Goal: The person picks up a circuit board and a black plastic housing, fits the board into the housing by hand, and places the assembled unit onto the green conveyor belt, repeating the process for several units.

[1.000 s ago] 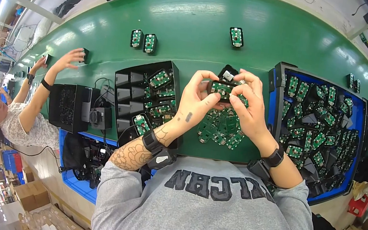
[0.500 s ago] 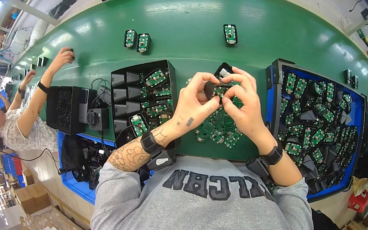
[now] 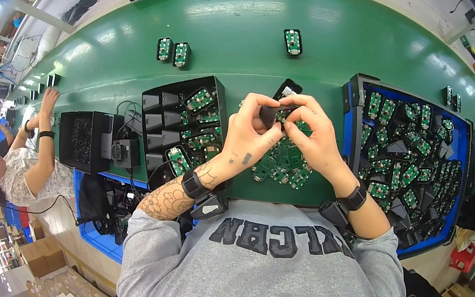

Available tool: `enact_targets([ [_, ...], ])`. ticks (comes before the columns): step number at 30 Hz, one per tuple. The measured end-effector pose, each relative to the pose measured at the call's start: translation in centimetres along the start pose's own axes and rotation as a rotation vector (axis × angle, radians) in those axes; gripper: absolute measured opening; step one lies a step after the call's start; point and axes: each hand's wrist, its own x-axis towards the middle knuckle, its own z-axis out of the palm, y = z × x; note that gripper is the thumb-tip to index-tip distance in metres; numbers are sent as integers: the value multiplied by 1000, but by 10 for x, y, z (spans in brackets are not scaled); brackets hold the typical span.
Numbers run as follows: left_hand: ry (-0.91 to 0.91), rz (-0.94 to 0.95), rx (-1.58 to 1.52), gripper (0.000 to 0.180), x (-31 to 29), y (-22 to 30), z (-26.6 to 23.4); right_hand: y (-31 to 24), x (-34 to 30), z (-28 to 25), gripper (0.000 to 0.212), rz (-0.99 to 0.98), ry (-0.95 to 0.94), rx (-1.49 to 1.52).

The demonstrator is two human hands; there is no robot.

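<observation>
My left hand (image 3: 249,135) is closed round a small black plastic housing (image 3: 267,116), pinching it between thumb and fingers. My right hand (image 3: 315,136) meets it from the other side, thumb and fingertips pressed on the same piece, where a bit of green circuit board shows. The fingers hide most of the board. Just beyond my fingertips lies another open black housing (image 3: 289,88) with a light metallic part. Beneath my hands, loose green circuit boards (image 3: 283,166) are heaped on the green work surface.
A black bin (image 3: 218,98) of housings and boards stands left; a blue-lined tray (image 3: 347,112) full of filled housings stands right. Housings with boards (image 3: 293,42) sit farther up the green belt (image 3: 236,27). At far left, a co-worker (image 3: 34,165) sits near a black box (image 3: 63,136).
My hands stay on the black housing, with small finger shifts. The housings farther up have slid slightly left. The co-worker's hand has drawn back toward their body.
</observation>
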Motion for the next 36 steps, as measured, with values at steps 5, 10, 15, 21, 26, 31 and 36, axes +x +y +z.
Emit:
enact_targets([
  [5,5,-57,-109,35,3,7,-2,0,1,-2,6,39,-32,83],
  [10,-3,-39,-55,35,1,8,-3,-3,0,-2,5,5,-45,47],
  [15,15,7,19,34,-1,5,0,-4,-2,0,4,-11,-26,-4],
  [21,85,88,251,33,-6,10,3,-1,-4,2,8,-37,50,-33],
  [26,-8,-58,149,30,4,19,-6,-1,-9,1,19,-144,292,-265],
  [31,-440,-550,59,22,25,32,-43,3,-10,6,30,-598,21,-326],
  [36,-458,-595,104,21,20,55,-42,-8,-7,-1,30,-643,-124,-201],
])
